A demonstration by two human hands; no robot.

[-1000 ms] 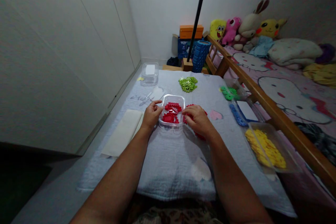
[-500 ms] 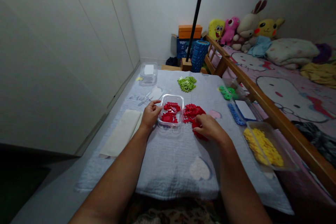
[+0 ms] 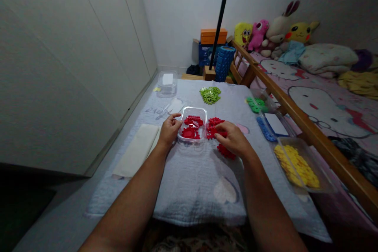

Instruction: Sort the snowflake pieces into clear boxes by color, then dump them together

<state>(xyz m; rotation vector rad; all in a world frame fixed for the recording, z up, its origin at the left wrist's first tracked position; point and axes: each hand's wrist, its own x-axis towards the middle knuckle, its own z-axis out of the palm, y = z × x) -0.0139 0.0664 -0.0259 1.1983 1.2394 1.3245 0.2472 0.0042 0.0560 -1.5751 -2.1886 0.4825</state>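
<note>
My left hand (image 3: 170, 129) rests at the left side of a clear plastic container (image 3: 192, 140), its thumb and fingers at the rim. Inside lie several red plastic pieces (image 3: 190, 132), some with toothed edges. My right hand (image 3: 233, 138) hovers over a pile of loose red pieces (image 3: 213, 126) just right of the container, thumb and fingers curled in a pinch. Red shows between its fingertips, seemingly one piece of the pile; its shape is mostly hidden. Below that hand sits a smaller red cluster (image 3: 226, 152) on the cloth.
Light-green pieces (image 3: 210, 95) lie at the back. Containers with green (image 3: 256, 104), blue (image 3: 267, 130) and yellow pieces (image 3: 295, 165) line the right, beside a wooden bed rail (image 3: 298, 114). Folded cream cloth (image 3: 137, 149) lies left; a clear container (image 3: 167, 86) stands back left.
My right hand has moved up and slightly away from the small red cluster to the larger red pile, uncovering more of the cluster. The left hand and container have stayed put.
</note>
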